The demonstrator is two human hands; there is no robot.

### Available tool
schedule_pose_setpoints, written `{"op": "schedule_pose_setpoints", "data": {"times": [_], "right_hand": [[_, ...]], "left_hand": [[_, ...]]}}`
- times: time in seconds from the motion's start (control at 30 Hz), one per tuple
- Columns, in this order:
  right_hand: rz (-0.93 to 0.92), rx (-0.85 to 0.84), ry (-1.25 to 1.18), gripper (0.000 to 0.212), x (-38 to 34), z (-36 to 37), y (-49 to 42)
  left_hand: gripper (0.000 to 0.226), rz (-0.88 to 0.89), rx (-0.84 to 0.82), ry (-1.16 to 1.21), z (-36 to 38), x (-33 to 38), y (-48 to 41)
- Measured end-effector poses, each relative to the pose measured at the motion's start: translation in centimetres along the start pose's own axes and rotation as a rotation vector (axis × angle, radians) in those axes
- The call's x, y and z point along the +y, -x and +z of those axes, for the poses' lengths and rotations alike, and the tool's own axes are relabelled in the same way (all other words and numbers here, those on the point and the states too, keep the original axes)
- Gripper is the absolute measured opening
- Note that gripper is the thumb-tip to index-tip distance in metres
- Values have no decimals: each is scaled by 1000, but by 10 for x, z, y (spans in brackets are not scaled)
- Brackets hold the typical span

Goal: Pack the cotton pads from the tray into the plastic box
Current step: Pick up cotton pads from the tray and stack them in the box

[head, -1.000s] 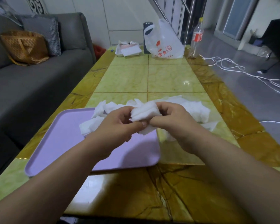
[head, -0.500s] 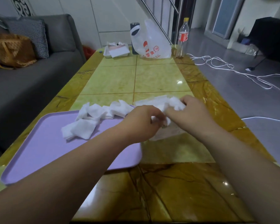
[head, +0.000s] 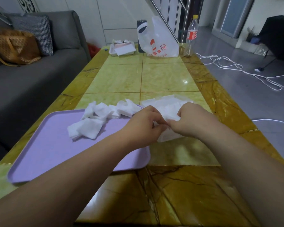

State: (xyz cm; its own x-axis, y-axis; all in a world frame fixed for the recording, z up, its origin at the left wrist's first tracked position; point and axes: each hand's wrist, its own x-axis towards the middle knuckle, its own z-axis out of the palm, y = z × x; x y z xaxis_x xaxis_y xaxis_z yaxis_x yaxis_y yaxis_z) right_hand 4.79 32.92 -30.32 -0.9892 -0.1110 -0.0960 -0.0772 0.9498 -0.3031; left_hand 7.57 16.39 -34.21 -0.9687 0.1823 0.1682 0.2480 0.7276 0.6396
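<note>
Pinching cotton pads over the plastic box, left hand and right hand curl; others lie on the tray.

We are in a home living room.
We see a grey sofa with a cushion, a marble coffee table, and a stair railing behind.

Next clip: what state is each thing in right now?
Tray: flat on the table.
Loose cotton pads: heaped at the tray's far end.
Plastic box: right of the tray, pads inside.
Left hand: fingers pinching held pads over the box.
Right hand: likewise.
Bottle: upright, capped.
</note>
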Motion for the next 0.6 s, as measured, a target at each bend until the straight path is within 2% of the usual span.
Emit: {"op": "schedule_pose_setpoints", "data": {"times": [0.23, 0.33, 0.4, 0.5, 0.6], "right_hand": [[-33, -12, 62, 33, -9, 8, 1], [24, -47, -27, 39, -6, 12, -7], [43, -46, 26, 40, -6, 8, -6], [-23, 126, 215, 34, -20, -6, 9], [-199, 264, 44, 34, -53, -3, 28]], "left_hand": [[9, -25, 63, 44, 6, -2, 1], [11, -13, 67, 24, 5, -3, 4], [13, -1, 88, 39, 3, -6, 10], [12, -18, 214, 66, -13, -16, 24], [11, -89, 385, -57, -46, -42, 45]]}}
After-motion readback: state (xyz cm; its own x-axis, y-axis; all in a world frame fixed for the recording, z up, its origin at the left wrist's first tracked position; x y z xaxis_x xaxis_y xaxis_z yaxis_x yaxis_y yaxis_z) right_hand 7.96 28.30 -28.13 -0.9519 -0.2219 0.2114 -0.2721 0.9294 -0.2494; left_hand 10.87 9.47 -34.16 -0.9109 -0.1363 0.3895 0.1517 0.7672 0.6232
